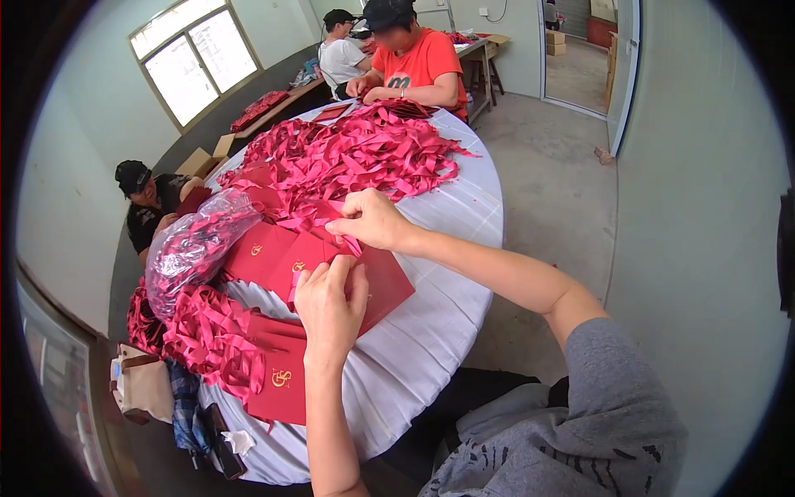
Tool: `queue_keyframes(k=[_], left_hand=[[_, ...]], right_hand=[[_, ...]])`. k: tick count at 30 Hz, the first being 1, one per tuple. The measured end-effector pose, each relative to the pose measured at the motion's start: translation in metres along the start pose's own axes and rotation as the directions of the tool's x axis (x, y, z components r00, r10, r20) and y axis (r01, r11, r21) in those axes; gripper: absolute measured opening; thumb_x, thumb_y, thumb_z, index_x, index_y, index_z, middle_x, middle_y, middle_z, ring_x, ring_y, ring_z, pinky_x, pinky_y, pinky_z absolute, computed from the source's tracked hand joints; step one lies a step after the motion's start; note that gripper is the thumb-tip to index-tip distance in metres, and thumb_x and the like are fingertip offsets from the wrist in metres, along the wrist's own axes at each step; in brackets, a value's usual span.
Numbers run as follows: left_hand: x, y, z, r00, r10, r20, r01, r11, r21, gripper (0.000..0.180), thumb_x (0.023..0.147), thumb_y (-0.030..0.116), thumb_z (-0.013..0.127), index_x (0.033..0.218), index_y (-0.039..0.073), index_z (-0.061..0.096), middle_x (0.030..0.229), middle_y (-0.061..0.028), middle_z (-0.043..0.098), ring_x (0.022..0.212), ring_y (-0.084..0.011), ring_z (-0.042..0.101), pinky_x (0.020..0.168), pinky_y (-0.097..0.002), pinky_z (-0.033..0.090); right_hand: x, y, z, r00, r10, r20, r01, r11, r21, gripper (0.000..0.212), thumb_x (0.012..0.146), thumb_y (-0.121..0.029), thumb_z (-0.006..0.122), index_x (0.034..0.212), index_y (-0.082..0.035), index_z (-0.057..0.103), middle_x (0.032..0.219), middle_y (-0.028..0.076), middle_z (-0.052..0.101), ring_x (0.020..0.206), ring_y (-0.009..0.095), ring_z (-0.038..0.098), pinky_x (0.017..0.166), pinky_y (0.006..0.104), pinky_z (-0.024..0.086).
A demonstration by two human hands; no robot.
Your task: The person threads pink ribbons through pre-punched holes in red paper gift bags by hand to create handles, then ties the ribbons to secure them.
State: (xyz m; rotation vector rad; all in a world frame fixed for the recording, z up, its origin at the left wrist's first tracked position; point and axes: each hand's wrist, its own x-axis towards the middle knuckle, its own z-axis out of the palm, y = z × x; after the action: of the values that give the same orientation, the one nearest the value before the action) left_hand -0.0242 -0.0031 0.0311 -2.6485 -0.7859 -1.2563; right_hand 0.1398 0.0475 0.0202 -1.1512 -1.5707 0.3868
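Pinching ribbon in right fingers; curling left fingers over red bags, cannot tell around what. Could crease bags or snag ribbon pile by tugging hard.

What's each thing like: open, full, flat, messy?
Bare right hand: pinching a long red fabric ribbon.
Bare left hand: fingers curled; grip unclear.
Other ribbons: heaped, tangled.
Clear plastic bag: bulging with ribbons.
Rectangular red paper pieces: mostly flat, overlapping.
Brown cardboard box: flaps open.
White fabric tablecloth: creased.
Tall pale door: open.
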Motion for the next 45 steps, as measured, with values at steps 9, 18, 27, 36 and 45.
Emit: queue_keyframes(k=[9, 18, 27, 36, 45], left_hand=[[0.002, 0.005, -0.003, 0.992, -0.100, 0.081, 0.100, 0.995, 0.001, 0.012, 0.078, 0.012, 0.068, 0.081, 0.004, 0.061, 0.066, -0.0105, 0.058, 0.062, -0.0259, 0.055, 0.065, -0.0372, 0.040], [-0.001, 0.013, -0.005, 0.999, -0.039, -0.025, 0.040, 0.999, 0.035, 0.013, 0.075, 0.010, 0.070, 0.077, 0.006, 0.058, 0.058, -0.0060, 0.052, 0.055, -0.0218, 0.050, 0.057, -0.0340, 0.035], [0.000, 0.019, -0.006, 0.997, -0.078, 0.012, 0.077, 0.994, 0.083, 0.013, 0.074, 0.010, 0.072, 0.079, 0.006, 0.061, 0.057, -0.0042, 0.051, 0.055, -0.0193, 0.048, 0.056, -0.0328, 0.034], [0.000, 0.022, -0.011, 0.993, -0.102, 0.064, 0.094, 0.989, 0.110, 0.011, 0.075, 0.009, 0.071, 0.080, 0.006, 0.061, 0.059, -0.0039, 0.054, 0.056, -0.0189, 0.048, 0.057, -0.0322, 0.034], [-0.002, 0.016, -0.008, 0.997, -0.048, 0.059, 0.044, 0.997, 0.065, 0.013, 0.074, 0.010, 0.071, 0.083, 0.006, 0.062, 0.063, -0.0027, 0.058, 0.057, -0.0181, 0.048, 0.058, -0.0318, 0.035]], right_hand=[[0.012, 0.008, 0.003, 0.997, 0.036, 0.069, -0.036, 0.999, 0.000, 0.030, 0.067, -0.022, 0.072, 0.051, 0.000, 0.061, 0.040, 0.009, 0.048, 0.039, 0.016, 0.049, 0.045, 0.0351, 0.038], [0.013, -0.003, -0.034, 0.944, 0.151, 0.292, -0.086, 0.971, -0.225, 0.061, 0.087, -0.056, 0.052, 0.069, 0.002, 0.063, 0.065, 0.022, 0.061, 0.065, 0.033, 0.063, 0.061, 0.0415, 0.047], [-0.017, 0.007, -0.050, 0.758, 0.235, 0.609, -0.365, 0.926, 0.096, 0.074, 0.092, -0.064, 0.037, 0.088, 0.004, 0.067, 0.072, 0.008, 0.063, 0.067, 0.017, 0.058, 0.063, 0.0326, 0.046], [-0.023, -0.001, -0.063, 0.771, 0.262, 0.581, -0.202, 0.965, -0.167, 0.066, 0.094, -0.057, 0.043, 0.083, 0.003, 0.068, 0.071, 0.011, 0.063, 0.070, 0.015, 0.060, 0.065, 0.0311, 0.047], [-0.035, 0.000, -0.066, 0.872, 0.180, 0.455, -0.233, 0.971, 0.061, 0.068, 0.091, -0.060, 0.045, 0.070, 0.000, 0.066, 0.061, 0.011, 0.063, 0.059, 0.017, 0.061, 0.058, 0.0312, 0.047]])
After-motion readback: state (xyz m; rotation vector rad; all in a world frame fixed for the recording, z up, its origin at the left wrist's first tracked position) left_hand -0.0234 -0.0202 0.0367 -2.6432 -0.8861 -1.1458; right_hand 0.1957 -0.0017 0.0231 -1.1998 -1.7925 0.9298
